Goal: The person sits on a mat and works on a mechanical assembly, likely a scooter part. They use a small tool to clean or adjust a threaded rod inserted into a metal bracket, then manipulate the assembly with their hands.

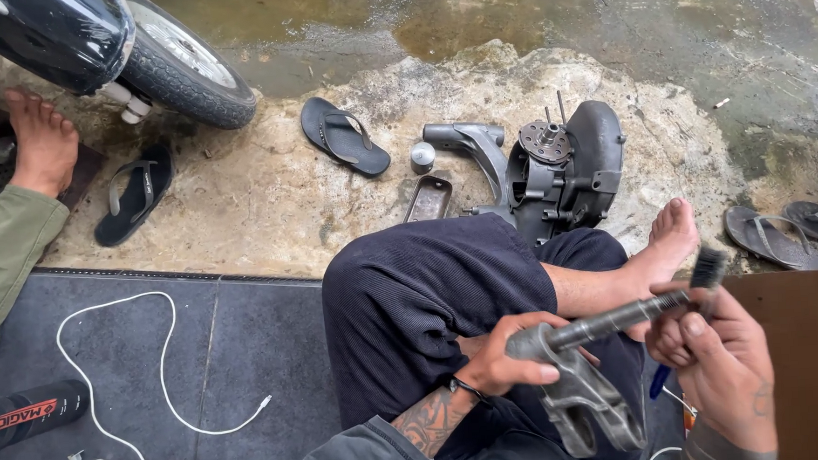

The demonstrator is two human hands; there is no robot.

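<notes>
My left hand grips a grey metal engine part, a cast arm with a steel shaft sticking out toward the right. My right hand holds a small dark brush with its bristles at the shaft's far end. Both hands work over my lap, above my dark trousers. My bare foot rests on the concrete just beyond the brush.
A dark engine casing and a small metal tray lie on the concrete ahead. Sandals lie about. A scooter wheel stands top left, beside another person's bare foot. A white cable crosses the dark mat.
</notes>
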